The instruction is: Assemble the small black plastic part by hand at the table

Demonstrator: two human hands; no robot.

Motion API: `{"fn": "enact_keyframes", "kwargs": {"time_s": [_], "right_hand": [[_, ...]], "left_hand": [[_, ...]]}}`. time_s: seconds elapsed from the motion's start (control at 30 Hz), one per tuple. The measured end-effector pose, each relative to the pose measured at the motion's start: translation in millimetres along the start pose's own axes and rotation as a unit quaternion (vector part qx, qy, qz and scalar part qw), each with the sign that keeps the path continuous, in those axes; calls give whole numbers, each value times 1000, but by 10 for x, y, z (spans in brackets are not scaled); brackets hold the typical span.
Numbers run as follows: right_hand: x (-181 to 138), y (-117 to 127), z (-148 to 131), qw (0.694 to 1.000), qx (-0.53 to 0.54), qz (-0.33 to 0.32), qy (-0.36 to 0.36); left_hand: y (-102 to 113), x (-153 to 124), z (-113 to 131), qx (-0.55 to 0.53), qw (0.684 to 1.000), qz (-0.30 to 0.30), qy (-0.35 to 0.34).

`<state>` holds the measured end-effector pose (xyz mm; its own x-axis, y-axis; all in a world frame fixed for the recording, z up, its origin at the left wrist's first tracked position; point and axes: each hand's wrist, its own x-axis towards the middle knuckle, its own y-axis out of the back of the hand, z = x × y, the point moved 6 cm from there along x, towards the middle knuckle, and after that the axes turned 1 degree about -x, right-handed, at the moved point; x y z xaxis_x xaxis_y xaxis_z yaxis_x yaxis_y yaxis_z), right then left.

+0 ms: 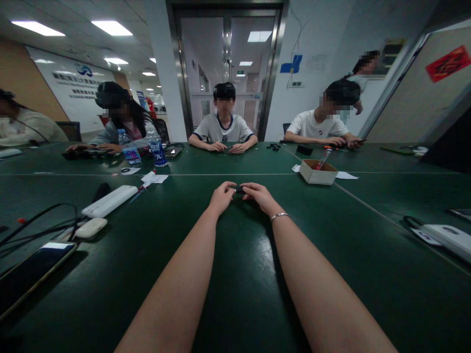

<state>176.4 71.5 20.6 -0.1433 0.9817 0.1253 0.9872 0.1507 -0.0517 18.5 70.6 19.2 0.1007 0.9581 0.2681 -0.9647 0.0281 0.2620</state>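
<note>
A small black piece (239, 189) with a pale, metallic-looking end is held between my two hands over the green table (243, 274). Its exact kind is too small to make out. The fingertips of my left hand (222, 197) pinch the pale end. On the opposite side, my right hand (260, 197) grips the dark body between thumb and fingers. A silver bracelet (280, 215) circles my right wrist. Both forearms stretch forward across the tabletop.
On the left lie a phone (35, 274), a white earbud case (91, 228), a white power bank (110, 201) and black cables. Two bottles (157, 149) stand farther back. An open box (318, 172) sits at the right. Several people sit around the table.
</note>
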Motion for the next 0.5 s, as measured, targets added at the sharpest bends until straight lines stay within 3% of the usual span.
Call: {"fn": "enact_keyframes", "kwargs": {"time_s": [0.5], "right_hand": [[-11, 2, -16, 1000, -2, -1, -7]], "left_hand": [[7, -18, 42, -5, 1000, 0, 3]]}}
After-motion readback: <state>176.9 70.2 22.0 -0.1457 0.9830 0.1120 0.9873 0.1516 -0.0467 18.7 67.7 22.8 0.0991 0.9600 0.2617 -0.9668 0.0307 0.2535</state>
